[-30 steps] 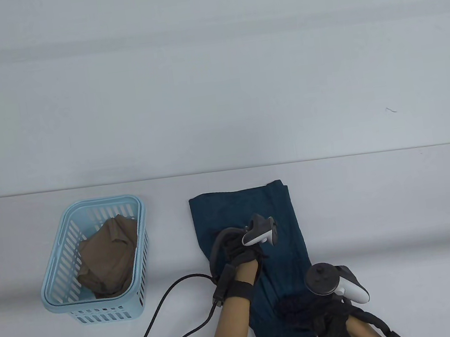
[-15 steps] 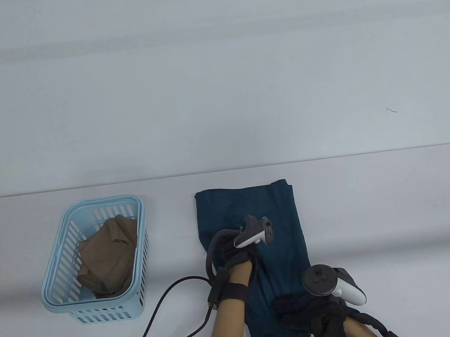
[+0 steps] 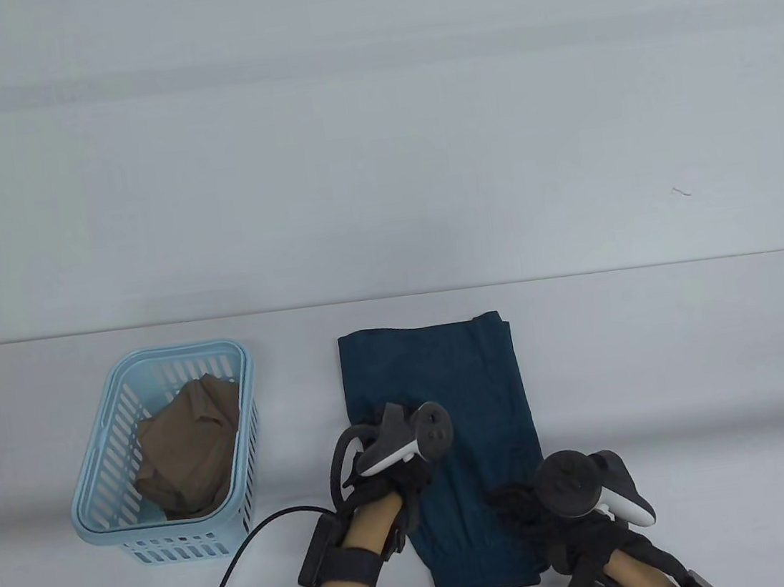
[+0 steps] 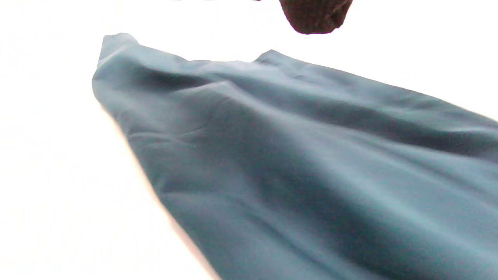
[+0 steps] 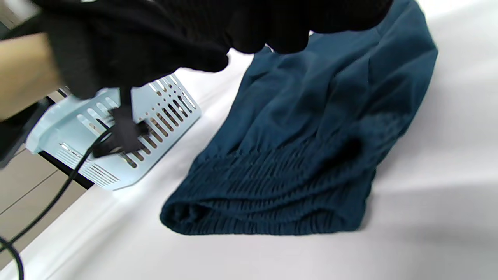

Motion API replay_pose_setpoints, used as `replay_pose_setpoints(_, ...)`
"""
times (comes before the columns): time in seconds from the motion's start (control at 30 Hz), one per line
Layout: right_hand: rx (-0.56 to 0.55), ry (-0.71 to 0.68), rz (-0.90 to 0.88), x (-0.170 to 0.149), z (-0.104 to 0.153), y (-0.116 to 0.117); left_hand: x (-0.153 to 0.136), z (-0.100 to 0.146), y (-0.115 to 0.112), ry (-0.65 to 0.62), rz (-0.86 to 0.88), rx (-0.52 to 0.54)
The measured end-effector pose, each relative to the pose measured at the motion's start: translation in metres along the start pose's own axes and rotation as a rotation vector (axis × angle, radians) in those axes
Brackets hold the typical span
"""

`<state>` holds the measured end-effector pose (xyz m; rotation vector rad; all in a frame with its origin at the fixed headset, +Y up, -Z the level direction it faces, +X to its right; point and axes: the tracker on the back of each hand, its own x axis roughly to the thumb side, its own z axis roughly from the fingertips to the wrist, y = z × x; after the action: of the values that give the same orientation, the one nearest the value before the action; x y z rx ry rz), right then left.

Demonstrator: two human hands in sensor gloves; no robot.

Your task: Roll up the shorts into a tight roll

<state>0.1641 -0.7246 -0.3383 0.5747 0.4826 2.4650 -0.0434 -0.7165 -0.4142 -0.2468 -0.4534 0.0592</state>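
Note:
The dark teal shorts point(image 3: 462, 385) lie folded lengthwise on the white table, with the elastic waistband point(image 5: 272, 186) at the near end. My left hand point(image 3: 406, 483) is at the left edge of the shorts' near half, its fingers hidden under the tracker. In the left wrist view one fingertip point(image 4: 315, 15) hangs above the cloth point(image 4: 291, 175) and holds nothing. My right hand point(image 3: 517, 504) is over the near right part of the shorts. In the right wrist view its fingers point(image 5: 272, 23) hang just above the cloth point(image 5: 311, 116) without gripping it.
A light blue slotted basket point(image 3: 180, 548) stands left of the shorts and holds a brown garment point(image 3: 189, 450). A black cable point(image 3: 253, 550) runs from my left wrist across the table to the near edge. The basket also shows in the right wrist view point(image 5: 163, 112).
My left hand drew back from the middle of the shorts to their near left edge. My right hand moved slightly forward. The shorts shifted a little to the right early on.

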Motion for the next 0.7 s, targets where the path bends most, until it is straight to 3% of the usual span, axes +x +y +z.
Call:
replay_pose_setpoints(0.17,-0.029,-0.025,0.168,0.009,0.024,-0.004,0.032,0.065,0.001,-0.167,-0.007,0.051)
replay_pose_setpoints(0.27,-0.012,-0.021,0.297,0.008,0.033,0.01,0.048,0.084,-0.012,-0.245,0.003,0.032)
replay_pose_setpoints(0.4,0.026,-0.042,0.426,0.011,0.032,0.028,0.059,0.093,-0.037,-0.281,-0.059,0.011)
replay_pose_setpoints(0.47,0.058,-0.042,0.451,0.011,0.027,0.036,0.059,0.093,-0.048,-0.283,-0.1,-0.049)
replay_pose_setpoints(0.6,0.142,0.057,0.581,0.008,0.017,0.049,0.055,0.092,-0.067,-0.265,-0.191,-0.099)
replay_pose_setpoints(0.7,0.171,0.05,0.61,0.006,0.012,0.06,0.053,0.087,-0.077,-0.256,-0.183,-0.147)
